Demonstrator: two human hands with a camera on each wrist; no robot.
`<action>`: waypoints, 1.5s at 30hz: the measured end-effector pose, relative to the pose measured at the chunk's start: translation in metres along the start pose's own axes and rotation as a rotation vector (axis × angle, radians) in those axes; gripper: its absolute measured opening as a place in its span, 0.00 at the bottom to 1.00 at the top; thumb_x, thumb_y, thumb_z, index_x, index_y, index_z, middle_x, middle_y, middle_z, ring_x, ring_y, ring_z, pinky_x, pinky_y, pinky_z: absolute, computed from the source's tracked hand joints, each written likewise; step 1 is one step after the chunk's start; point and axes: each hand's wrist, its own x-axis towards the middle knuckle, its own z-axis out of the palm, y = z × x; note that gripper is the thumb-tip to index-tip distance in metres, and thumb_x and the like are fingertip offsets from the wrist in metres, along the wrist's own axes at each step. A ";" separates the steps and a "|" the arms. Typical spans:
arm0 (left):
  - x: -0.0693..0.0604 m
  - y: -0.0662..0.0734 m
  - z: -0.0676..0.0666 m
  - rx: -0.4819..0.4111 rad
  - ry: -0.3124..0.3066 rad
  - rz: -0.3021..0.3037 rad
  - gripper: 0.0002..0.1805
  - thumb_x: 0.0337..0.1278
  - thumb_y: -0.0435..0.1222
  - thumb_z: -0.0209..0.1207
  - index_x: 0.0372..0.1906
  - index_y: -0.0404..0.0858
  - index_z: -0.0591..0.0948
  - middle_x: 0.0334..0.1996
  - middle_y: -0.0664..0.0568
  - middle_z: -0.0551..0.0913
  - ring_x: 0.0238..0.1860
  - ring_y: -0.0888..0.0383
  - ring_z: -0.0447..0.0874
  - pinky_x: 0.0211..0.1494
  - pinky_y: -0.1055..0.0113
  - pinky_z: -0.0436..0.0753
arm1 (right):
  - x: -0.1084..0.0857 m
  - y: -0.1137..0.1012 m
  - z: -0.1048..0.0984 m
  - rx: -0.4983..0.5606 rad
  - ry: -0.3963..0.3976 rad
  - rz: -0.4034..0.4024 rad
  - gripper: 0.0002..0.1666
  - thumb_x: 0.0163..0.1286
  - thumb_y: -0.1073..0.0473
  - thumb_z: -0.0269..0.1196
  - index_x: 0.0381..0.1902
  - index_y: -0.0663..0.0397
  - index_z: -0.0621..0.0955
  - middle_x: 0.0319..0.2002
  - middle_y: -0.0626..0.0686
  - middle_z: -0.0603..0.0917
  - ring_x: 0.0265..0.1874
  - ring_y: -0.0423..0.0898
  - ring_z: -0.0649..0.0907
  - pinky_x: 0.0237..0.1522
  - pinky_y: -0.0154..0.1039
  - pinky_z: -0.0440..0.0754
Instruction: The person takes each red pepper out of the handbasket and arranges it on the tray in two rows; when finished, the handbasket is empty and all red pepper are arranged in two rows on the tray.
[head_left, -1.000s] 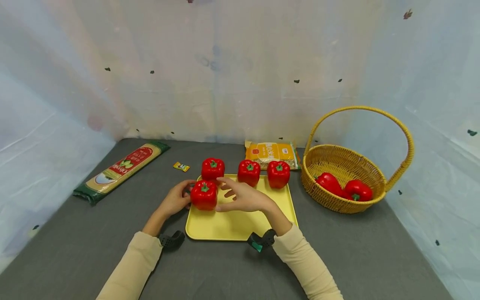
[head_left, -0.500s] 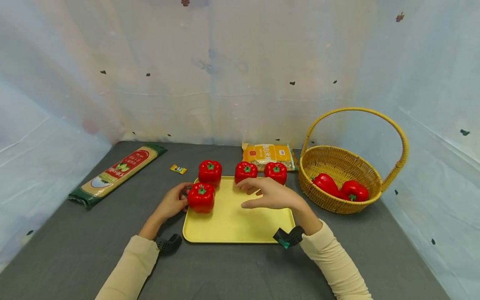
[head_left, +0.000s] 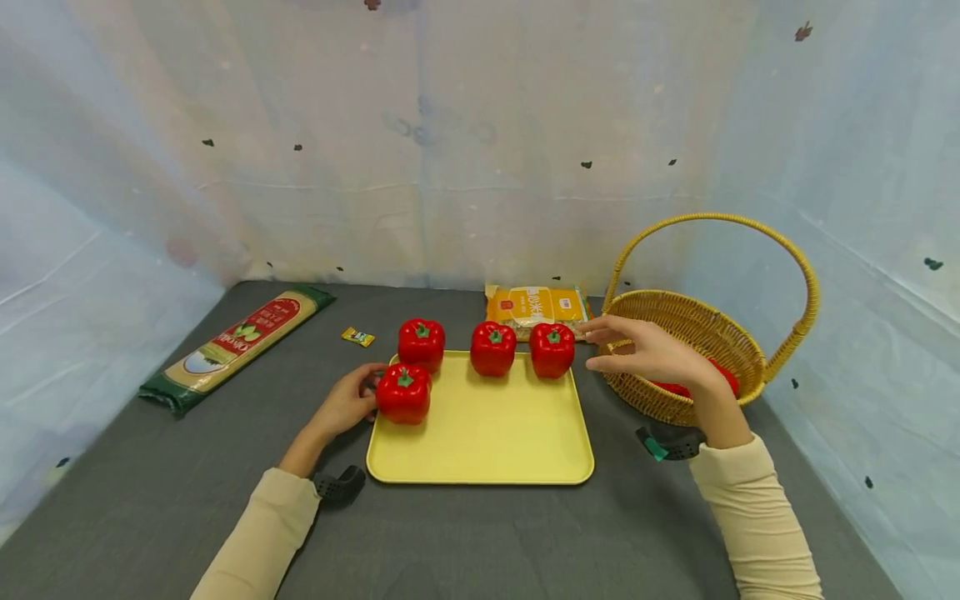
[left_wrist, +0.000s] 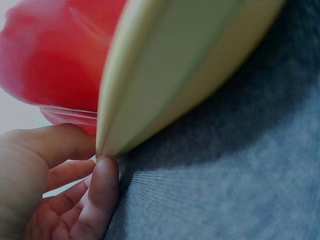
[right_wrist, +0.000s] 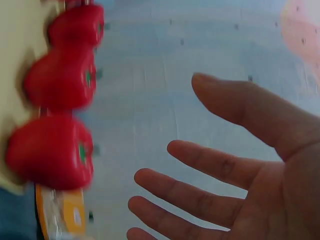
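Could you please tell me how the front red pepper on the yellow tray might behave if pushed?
The front red pepper would probably feel slippery, given its glossy surface. Its squat, blocky shape suggests it might slide rather than roll smoothly.

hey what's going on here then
A person's left hand pinches the edge of a yellow tray bearing four red peppers. Their right hand holds nothing, its fingers spread, near a wicker basket beside the tray. Something red lies in the basket, partly hidden behind that arm.
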 end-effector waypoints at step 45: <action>0.000 0.001 0.001 0.001 0.011 0.003 0.27 0.52 0.23 0.53 0.61 0.31 0.67 0.42 0.38 0.72 0.25 0.53 0.74 0.25 0.64 0.82 | 0.005 0.138 -0.048 0.355 -0.167 0.487 0.44 0.65 0.50 0.61 0.70 0.59 0.54 0.60 0.64 0.64 0.51 0.53 0.74 0.55 0.50 0.74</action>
